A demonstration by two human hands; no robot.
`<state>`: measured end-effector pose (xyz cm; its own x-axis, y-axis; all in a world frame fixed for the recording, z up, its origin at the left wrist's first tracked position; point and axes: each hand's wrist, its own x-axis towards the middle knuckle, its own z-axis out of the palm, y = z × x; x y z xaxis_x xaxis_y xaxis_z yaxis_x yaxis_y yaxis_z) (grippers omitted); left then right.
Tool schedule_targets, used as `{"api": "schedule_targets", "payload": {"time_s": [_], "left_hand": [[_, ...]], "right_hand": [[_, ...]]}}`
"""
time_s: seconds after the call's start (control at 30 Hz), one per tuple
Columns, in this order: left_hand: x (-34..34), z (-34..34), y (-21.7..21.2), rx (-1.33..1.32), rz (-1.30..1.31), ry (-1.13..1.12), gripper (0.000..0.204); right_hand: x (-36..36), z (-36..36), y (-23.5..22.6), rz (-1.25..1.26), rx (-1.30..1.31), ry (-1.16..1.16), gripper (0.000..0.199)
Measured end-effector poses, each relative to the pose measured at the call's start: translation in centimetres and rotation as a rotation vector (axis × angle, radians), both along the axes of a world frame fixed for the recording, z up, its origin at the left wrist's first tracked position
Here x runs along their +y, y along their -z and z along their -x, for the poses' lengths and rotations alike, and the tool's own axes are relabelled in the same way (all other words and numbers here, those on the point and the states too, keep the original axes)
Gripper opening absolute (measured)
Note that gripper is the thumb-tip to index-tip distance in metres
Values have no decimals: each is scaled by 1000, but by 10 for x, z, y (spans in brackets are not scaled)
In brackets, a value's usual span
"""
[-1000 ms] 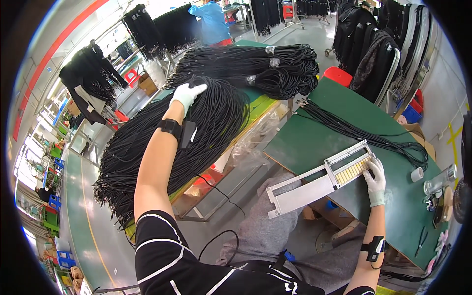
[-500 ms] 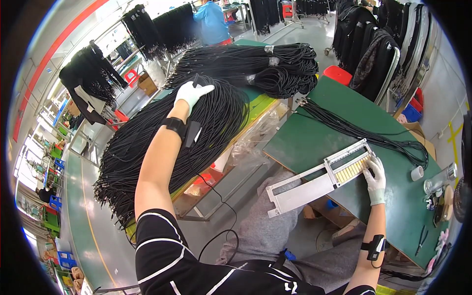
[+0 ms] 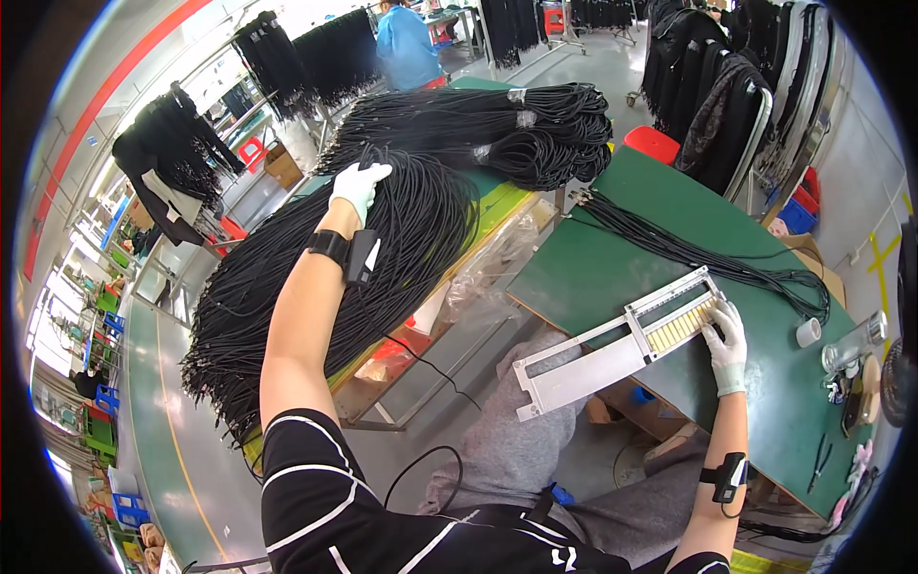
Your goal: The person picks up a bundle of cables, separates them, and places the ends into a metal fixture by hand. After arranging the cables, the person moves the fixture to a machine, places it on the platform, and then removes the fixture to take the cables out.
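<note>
My left hand [image 3: 356,188], in a white glove, is closed on black cables at the top of a large heap of black cables [image 3: 421,210] on the left-hand table. My right hand [image 3: 729,342], also gloved, grips the right end of a silver metal frame [image 3: 585,379]. That frame lies tilted across the edge of the green table [image 3: 765,421], and its left end juts out over my lap. A row of several yellowish strips [image 3: 676,332] sits in its right part, beside my fingers.
Tied bundles of black cable [image 3: 550,153] lie behind the heap, and a looser bunch [image 3: 703,244] on the green table. A white roll [image 3: 808,333], a clear jar [image 3: 854,344] and pliers [image 3: 819,464] stand or lie at right. A person in blue [image 3: 409,46] is far off.
My left hand has shifted slightly left, its fingers drawn in closer around the cables. The right hand and metal frame look nearly unchanged.
</note>
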<state>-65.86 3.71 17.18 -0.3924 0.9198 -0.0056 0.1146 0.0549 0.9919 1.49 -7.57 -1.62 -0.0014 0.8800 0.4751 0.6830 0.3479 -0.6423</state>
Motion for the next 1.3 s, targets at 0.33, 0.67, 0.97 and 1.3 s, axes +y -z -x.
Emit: {"api": "schedule_targets", "payload": {"time_s": [0.33, 0.67, 0.97, 1.3], "left_hand": [[0, 16, -2, -48, -105, -74, 14], [-32, 70, -41, -569, -137, 215, 27], [-81, 77, -81, -394, -600, -194, 28], [-170, -58, -60, -189, -521, -24, 20]], "right_hand": [[3, -4, 6, -10, 18, -5, 34], [4, -5, 6, -3, 1, 5, 33], [14, -20, 1, 37, 423, 19, 33], [-21, 235, -205, 410, 472, -768, 41]]}}
